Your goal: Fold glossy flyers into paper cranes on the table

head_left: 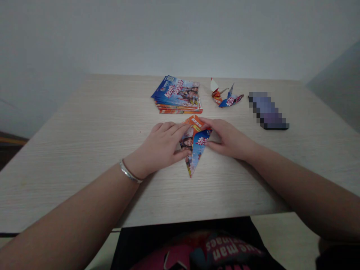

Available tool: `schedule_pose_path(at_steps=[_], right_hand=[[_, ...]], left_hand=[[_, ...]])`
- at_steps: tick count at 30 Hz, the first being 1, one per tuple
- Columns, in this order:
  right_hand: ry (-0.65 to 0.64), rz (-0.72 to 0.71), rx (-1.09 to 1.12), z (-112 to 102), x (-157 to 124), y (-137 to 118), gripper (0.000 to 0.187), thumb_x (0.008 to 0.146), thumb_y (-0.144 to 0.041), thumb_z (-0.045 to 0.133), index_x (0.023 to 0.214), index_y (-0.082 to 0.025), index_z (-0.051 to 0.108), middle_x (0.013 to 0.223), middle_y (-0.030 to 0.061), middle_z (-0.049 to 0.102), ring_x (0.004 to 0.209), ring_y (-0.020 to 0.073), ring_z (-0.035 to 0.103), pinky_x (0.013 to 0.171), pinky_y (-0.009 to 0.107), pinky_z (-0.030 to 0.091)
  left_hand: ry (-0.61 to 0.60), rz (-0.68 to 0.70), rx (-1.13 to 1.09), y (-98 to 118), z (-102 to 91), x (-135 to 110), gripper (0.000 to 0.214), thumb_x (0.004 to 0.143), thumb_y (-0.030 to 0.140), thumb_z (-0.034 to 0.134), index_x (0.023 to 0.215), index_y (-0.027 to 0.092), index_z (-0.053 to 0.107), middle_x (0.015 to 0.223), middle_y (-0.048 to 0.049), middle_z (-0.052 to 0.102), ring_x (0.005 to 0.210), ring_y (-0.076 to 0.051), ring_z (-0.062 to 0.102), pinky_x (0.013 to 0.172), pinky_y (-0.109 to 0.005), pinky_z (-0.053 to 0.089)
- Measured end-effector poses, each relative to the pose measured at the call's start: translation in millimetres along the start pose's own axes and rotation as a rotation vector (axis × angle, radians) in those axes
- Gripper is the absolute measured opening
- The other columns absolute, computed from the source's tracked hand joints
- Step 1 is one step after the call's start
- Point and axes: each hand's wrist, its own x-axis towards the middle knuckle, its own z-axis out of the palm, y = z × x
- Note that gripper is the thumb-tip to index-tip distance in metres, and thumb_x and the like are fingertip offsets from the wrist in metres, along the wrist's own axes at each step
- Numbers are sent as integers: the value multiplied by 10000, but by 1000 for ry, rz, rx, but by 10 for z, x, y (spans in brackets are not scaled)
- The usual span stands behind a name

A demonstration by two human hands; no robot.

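Observation:
A printed paper flyer (194, 144), folded into a kite shape with its point towards me, lies on the table between my hands. My left hand (168, 144) holds it from the left, fingertips on its upper part and thumb on the lower middle. With the thumb and fingers bent around the right corner, my right hand (226, 137) grips the blue flap. Orange print shows at the top and a photo of people on the left panel. Part of the upper edges is hidden under my fingers.
Behind my hands sits a fanned stack of printed flyers (177, 95). Two folded paper cranes (229, 101) stand to its right. Farther right lies a phone (268, 110) with a pixelated screen. The pale wooden table (84, 123) meets a wall at the back.

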Motion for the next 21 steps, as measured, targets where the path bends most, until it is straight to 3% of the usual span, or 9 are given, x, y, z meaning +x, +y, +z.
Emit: schedule_pose_path(at_steps=[5,8,11,14,16,21], right_hand=[[16,5,-5,-39,18,-28,574,831,-161,605,1398,-210,536,1082,99,666,965,236,640,860,398,536],[8,-49,-1,-68,-5,2,358,835,-118,575,1150,-221,710,917,59,638,795,173,620,718,310,533],[-35,-146,-28,-117,-54,27,279,812,-86,577,956,-245,756,940,52,674,837,169,638,738,303,536],[-100,-190,-88,-189,-100,14,269,818,-114,613,995,-255,758,1060,52,731,952,194,678,843,353,550],[-147,-187,-124,-234,-119,-11,240,838,-162,639,1024,-253,760,1099,47,753,978,205,703,868,370,559],[-171,-203,-173,-276,-120,-44,178,887,-251,647,1021,-222,760,1097,49,773,999,218,733,864,369,588]], left_hand=[[-18,-4,1,3,-11,11,773,932,547,539,1545,131,320,1444,-147,550,1253,-331,502,1045,-477,389],[-27,14,16,-9,-15,5,739,944,537,530,1545,154,336,1462,-140,534,1246,-335,499,1038,-486,402],[-35,58,51,-24,-11,-12,612,975,526,477,1529,285,381,1522,-102,476,1250,-344,497,1021,-512,418],[-30,82,81,-28,-3,-21,482,1003,466,442,1476,379,451,1564,-87,416,1263,-345,506,1028,-535,420],[-21,132,72,-22,5,-16,430,1008,373,456,1435,375,503,1574,-79,405,1302,-329,493,1063,-531,408],[25,254,59,-17,-11,15,294,1000,215,464,1235,232,639,1513,-47,506,1418,-277,409,1176,-505,328]])
